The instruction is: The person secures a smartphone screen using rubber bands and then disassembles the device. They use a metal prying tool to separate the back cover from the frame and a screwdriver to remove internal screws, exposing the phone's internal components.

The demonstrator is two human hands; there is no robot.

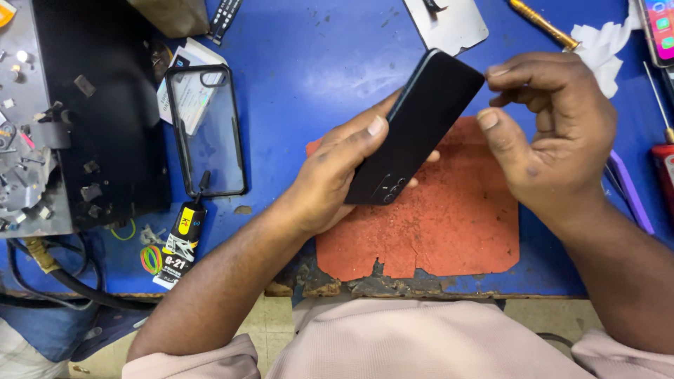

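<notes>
In the head view, a dark phone [414, 130] is held tilted above the red mat [435, 217] on the blue tabletop [316, 63]. The left hand [337, 175] has its grip closed around the phone's lower half. The right hand [547, 133] is pinched at the phone's upper corner. A clear phone case [205, 130] and a glue tube [179, 242] lie well to the left.

Slim black rectangular smartphone [414, 130] with a matte back, camera cluster at its lower end, tilted diagonally above the worn orange work mat, back side up, lower half cradled in the palm, top corner pinched by fingertips
</notes>
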